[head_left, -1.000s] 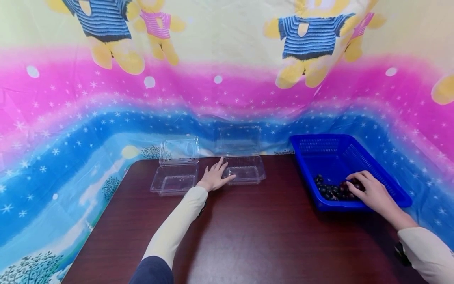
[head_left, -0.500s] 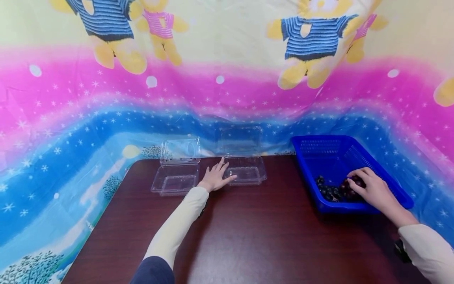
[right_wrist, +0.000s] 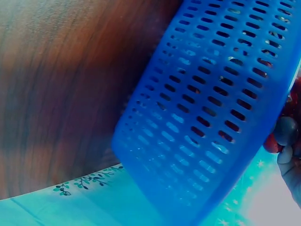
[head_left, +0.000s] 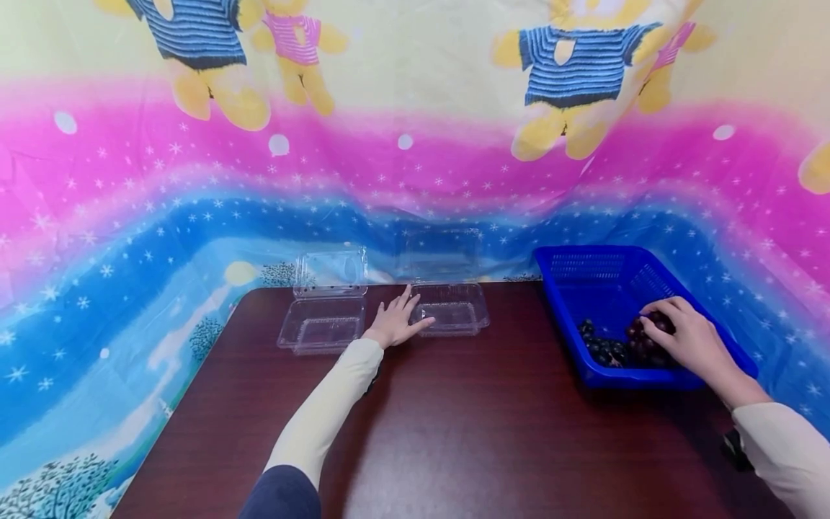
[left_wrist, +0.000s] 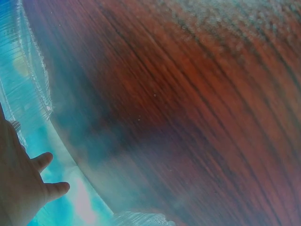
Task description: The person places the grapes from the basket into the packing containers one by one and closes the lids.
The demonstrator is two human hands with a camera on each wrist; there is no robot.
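In the head view, my left hand (head_left: pixel 394 321) lies with spread fingers between two clear plastic clamshell boxes. Its fingertips are at the left side of the right box (head_left: pixel 454 316), and the left box (head_left: pixel 320 322) stands just beside it. Both lids are up. My right hand (head_left: pixel 692 342) is inside the blue basket (head_left: pixel 638 378), its thumb and fingers pinching a bunch of red grapes (head_left: pixel 638 347). Dark grapes (head_left: pixel 604 351) lie to the left of that bunch. In the right wrist view, several held grapes (right_wrist: pixel 285 131) show past the basket rim; most of the hand is out of frame.
A dark red-brown wooden table (head_left: pixel 454 432) carries the boxes and the basket. Behind it hangs a printed cloth (head_left: pixel 402 173) with bears and snowflakes, close to the raised lids. The slotted basket wall (right_wrist: pixel 207 99) rises between table and grapes.
My right hand has shifted slightly right and up with the red grapes, which now show more clearly apart from the dark ones. My left hand has stayed in place.
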